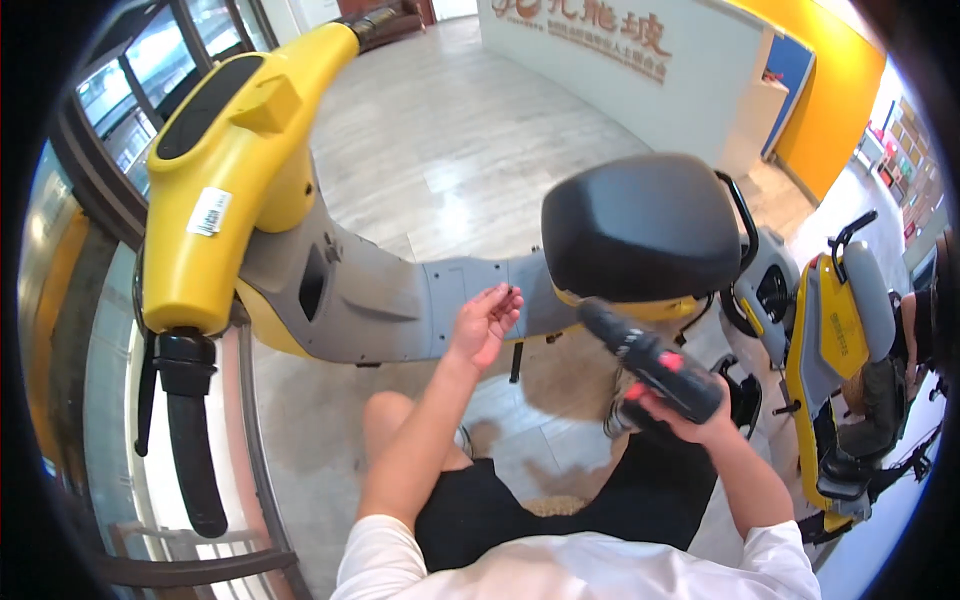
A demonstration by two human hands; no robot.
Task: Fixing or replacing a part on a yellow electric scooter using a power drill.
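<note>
Pale grey flooring (420,140) is stretching out beyond the black seat (640,225), and a white partition (590,80) with brown lettering is standing farther back, an orange wall (835,110) rising to its right. The seat is topping a yellow-and-grey scooter (275,265), whose grey deck (440,300) is extending leftward from the seat toward the yellow handlebar cover (185,260); a white label (209,212) is sticking to that cover.

Left of the seat, the left grip (489,325) is hovering at the deck's near side, thumb and fingers pinching narrowly on a small dark piece (513,290), which is showing too small for its kind to be told. Nearer than the seat and a little to its right, the right grip (700,412) is wrapping round the handle of a black power drill (655,365) with red accents. The drill's nose is pointing left and up toward the seat's near edge; whether it is touching cannot be told.

Nearer still than the seat, black shorts (640,490) and a white shirt (560,570) are showing. Right of the seat, a second yellow scooter (835,320) is standing.
</note>
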